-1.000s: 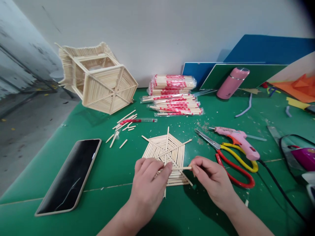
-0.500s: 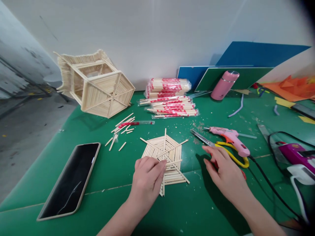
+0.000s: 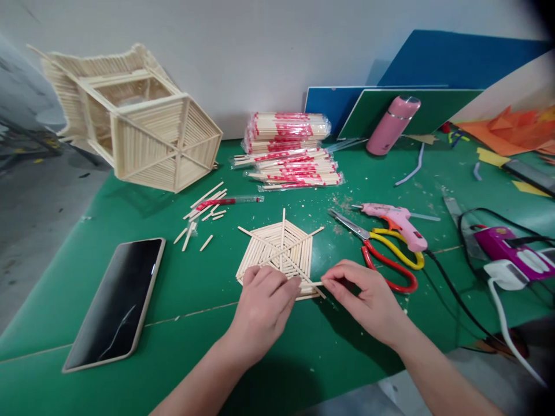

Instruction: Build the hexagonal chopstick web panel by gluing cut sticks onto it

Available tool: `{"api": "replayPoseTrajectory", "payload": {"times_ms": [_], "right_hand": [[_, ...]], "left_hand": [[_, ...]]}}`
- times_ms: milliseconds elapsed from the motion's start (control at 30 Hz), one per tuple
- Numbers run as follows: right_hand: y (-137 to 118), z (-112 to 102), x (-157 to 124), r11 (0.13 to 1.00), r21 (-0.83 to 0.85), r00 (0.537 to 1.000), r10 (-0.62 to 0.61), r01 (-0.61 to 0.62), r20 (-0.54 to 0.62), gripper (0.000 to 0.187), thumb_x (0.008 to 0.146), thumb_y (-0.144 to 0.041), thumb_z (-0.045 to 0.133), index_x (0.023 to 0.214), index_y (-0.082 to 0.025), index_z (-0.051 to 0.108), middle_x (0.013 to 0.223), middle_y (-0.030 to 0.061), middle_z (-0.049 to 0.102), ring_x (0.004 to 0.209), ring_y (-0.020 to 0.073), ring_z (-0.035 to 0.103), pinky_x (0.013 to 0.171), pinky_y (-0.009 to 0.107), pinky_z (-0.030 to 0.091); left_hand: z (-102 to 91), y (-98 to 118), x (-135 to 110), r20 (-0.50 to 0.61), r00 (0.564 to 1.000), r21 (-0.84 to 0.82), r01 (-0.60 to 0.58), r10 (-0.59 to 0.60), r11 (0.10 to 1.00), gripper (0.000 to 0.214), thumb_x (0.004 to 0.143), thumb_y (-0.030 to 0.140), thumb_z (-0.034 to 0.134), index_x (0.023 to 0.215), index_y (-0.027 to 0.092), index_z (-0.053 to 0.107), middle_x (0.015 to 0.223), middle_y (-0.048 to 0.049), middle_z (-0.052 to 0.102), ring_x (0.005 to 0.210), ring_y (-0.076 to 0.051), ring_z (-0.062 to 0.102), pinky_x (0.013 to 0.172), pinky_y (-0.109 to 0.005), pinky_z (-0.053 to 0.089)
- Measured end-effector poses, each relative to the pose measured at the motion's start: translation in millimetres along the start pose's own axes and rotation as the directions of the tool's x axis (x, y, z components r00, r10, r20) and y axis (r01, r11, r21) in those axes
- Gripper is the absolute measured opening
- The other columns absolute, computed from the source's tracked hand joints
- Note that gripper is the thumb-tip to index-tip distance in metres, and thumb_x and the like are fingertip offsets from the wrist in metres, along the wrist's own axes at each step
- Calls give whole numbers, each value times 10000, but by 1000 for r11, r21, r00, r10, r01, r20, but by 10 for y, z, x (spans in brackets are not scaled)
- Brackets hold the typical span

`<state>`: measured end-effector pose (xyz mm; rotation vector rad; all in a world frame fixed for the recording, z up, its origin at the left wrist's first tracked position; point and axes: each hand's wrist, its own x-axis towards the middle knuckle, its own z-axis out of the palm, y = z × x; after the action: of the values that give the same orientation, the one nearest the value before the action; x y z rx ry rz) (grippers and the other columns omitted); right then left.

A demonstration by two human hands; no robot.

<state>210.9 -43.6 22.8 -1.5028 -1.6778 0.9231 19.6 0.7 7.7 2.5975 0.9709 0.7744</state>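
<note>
A hexagonal web of thin wooden sticks (image 3: 255, 254) lies flat on the green table, its spokes poking past the edge. Over its near side my left hand (image 3: 265, 303) is closed, fingertips on one end of a short wooden stick (image 3: 310, 284). My right hand (image 3: 366, 294) pinches the stick's other end between thumb and forefinger, so it spans the gap between both hands. Beyond my right hand lie scissors (image 3: 368, 232) with red and yellow handles. Next to them rests a pink glue gun (image 3: 398, 218). My left hand covers the web's lower left part.
A lantern-like stick model (image 3: 167, 144) stands at the back left, near loose stick pieces (image 3: 206, 242). Wrapped chopsticks (image 3: 295, 156) are piled against the wall. A phone (image 3: 117, 303) lies left; a pink bottle (image 3: 392, 128) and purple power strip (image 3: 514, 254) are right.
My right hand has moved left from beside the scissors to the web's near right edge and now pinches a stick. My left hand stays over the web. The camera view has shifted.
</note>
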Motion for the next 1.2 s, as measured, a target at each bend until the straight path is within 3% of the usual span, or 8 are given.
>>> {"api": "replayPoseTrajectory", "payload": {"times_ms": [133, 300, 400, 500, 667, 800, 967, 1200], "right_hand": [[77, -112, -44, 997, -26, 992, 67, -70, -107, 174, 839, -310, 483, 775, -192, 594, 670, -2, 559, 583, 116, 505, 522, 222, 410], [339, -398, -175, 925, -285, 897, 112, -251, -427, 217, 851, -361, 436, 767, -201, 556, 645, 5, 579, 550, 130, 528, 496, 231, 426], [534, -581, -220, 869, -371, 829, 77, -328, -554, 210, 805, -353, 496, 927, -187, 538, 780, 44, 593, 635, 162, 555, 564, 281, 457], [654, -684, -223, 834, -434, 818, 36, -341, -573, 265, 765, -319, 523, 993, -184, 535, 924, 75, 575, 741, 194, 562, 644, 335, 466], [497, -513, -212, 882, -422, 879, -17, -212, -476, 162, 786, -278, 514, 923, -213, 572, 872, 36, 595, 711, 158, 567, 674, 296, 469], [238, -145, -150, 950, -313, 982, -56, -3, -180, 157, 804, -237, 519, 941, -207, 587, 903, 55, 582, 769, 164, 559, 675, 286, 468], [108, 172, -4, 940, -279, 980, -196, 196, 29, 146, 822, -211, 500, 881, -215, 633, 809, 41, 547, 760, 156, 513, 656, 287, 433], [164, 232, 55, 913, -306, 961, -237, 270, 140, 154, 829, -216, 504, 868, -219, 652, 768, 28, 524, 714, 141, 464, 620, 276, 378]], "left_hand": [[-15, -2, 2, -16, 1000, -27, 4, -5, 1000, 175, 822, 130, 455, 885, 174, 612, 700, -19, 603, 688, -149, 505, 675, -320, 347], [-30, -61, 5, -117, 992, -63, 47, -55, 997, 153, 797, 113, 487, 875, 167, 607, 723, -28, 608, 689, -150, 512, 669, -315, 375], [-19, -97, 7, -163, 983, -111, 67, -84, 992, 148, 793, 116, 488, 878, 157, 602, 745, -34, 614, 697, -152, 531, 670, -310, 396], [11, -121, 4, -156, 982, -218, 73, -108, 973, 152, 796, 117, 485, 885, 160, 600, 761, -40, 621, 710, -153, 544, 675, -303, 414], [73, -119, 4, -76, 991, -304, 79, -107, 949, 145, 804, 144, 482, 873, 169, 607, 747, -42, 633, 705, -150, 550, 668, -287, 438], [90, -99, 15, -21, 983, -329, 164, -180, 930, 160, 828, 150, 450, 867, 159, 605, 712, -43, 620, 672, -144, 549, 628, -261, 444], [85, -94, 8, 10, 973, -345, 219, -230, 913, 167, 832, 171, 448, 870, 166, 610, 741, -39, 636, 691, -144, 568, 649, -258, 453], [105, -109, -9, -2, 969, -351, 232, -249, 907, 158, 824, 168, 463, 876, 165, 612, 762, -46, 650, 709, -144, 580, 659, -257, 461]]}}
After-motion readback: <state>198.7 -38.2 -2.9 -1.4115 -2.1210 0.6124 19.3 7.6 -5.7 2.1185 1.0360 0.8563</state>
